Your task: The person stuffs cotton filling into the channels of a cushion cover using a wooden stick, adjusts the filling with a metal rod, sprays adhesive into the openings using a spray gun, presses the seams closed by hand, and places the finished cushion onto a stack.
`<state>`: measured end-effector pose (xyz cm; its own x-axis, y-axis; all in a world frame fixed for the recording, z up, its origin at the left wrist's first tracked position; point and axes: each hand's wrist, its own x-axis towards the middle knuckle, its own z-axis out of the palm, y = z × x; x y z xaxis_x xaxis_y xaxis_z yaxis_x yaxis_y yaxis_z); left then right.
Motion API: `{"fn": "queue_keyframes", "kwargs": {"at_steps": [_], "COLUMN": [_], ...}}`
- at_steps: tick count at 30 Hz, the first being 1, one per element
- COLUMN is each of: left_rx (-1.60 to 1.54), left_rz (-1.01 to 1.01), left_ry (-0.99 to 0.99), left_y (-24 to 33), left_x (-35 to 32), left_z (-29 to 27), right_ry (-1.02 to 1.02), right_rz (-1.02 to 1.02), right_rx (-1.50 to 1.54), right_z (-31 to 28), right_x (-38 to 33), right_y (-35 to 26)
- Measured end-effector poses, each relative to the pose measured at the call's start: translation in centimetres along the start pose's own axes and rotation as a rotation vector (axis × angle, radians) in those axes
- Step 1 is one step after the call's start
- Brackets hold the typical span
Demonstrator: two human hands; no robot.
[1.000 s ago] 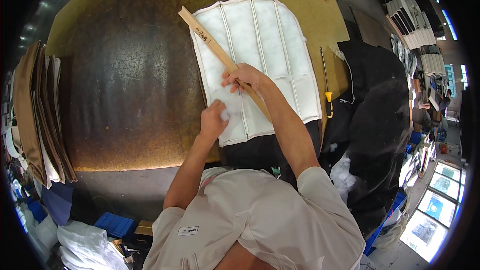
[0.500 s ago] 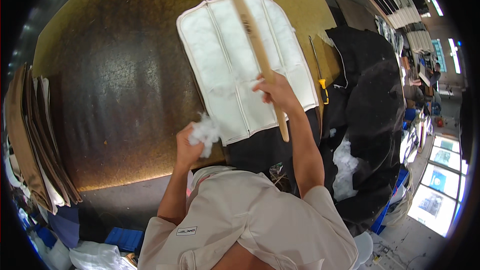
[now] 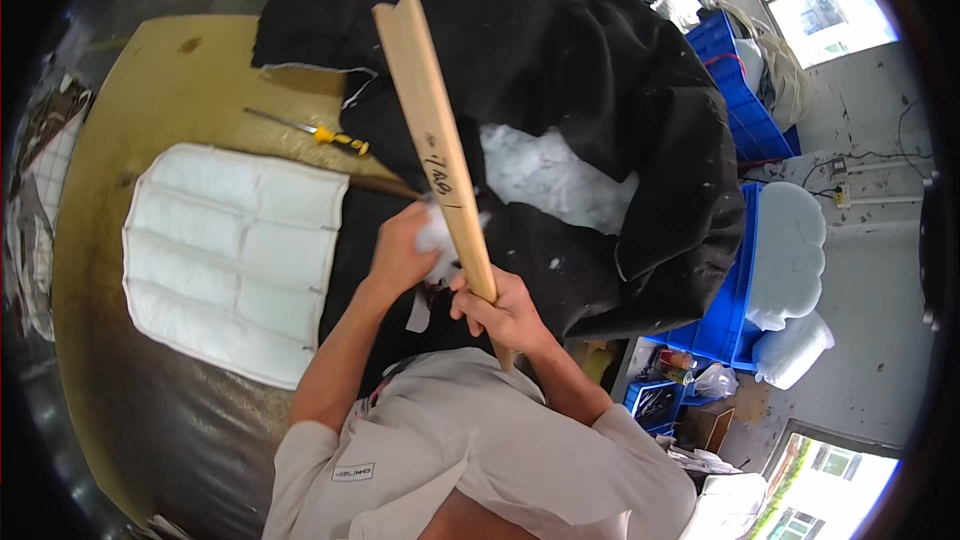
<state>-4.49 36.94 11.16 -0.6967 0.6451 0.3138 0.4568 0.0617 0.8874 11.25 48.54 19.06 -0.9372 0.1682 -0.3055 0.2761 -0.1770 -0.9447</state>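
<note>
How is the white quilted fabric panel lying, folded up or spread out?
Spread out: the white quilted fabric panel lies flat over the yellow-brown table, its long seams and rounded corners showing.

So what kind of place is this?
It looks like a workshop, maybe one for padded things. There's a white padded panel on a big worn table, loose white fluff on black cloth, and blue crates nearby.

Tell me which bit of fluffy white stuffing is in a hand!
The small tuft of stuffing in the left hand; the bigger heap sits amid black fabric.
</note>
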Motion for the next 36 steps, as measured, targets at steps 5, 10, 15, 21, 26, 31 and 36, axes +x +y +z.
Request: {"fn": "queue_keyframes", "kwargs": {"at_steps": [5,10,15,21,26,31,36], "left_rx": [0.05,0.197,0.245,-0.338,-0.654,-0.465,0.69], "left_rz": [-0.099,0.017,-0.203,-0.781,-0.444,-0.52,-1.209], "left_ry": [-0.438,-0.372,0.261,1.083,1.42,1.865,1.331], "left_y": [-5.4,-2.3,-2.4,1.5,3.3,4.1,2.0], "left_x": [11.1,9.5,1.4,-18.3,-22.5,-34.6,-49.4], "left_z": [14.8,13.2,0.0,-9.9,-7.3,-16.7,-23.0], "right_ry": [0.166,0.29,0.099,-0.383,-0.983,-0.98,-1.038], "right_rz": [-0.107,-0.137,-0.165,-0.232,-0.721,-0.875,-1.093], "right_rx": [0.045,0.003,-0.22,-0.74,-0.784,-0.955,-1.154], "right_z": [-5.9,-9.4,-7.9,3.8,17.7,25.0,31.2], "right_x": [-0.7,1.6,6.3,10.6,7.6,10.3,13.1], "right_y": [-2.9,-3.2,-3.8,-1.0,9.0,10.5,15.5]}}
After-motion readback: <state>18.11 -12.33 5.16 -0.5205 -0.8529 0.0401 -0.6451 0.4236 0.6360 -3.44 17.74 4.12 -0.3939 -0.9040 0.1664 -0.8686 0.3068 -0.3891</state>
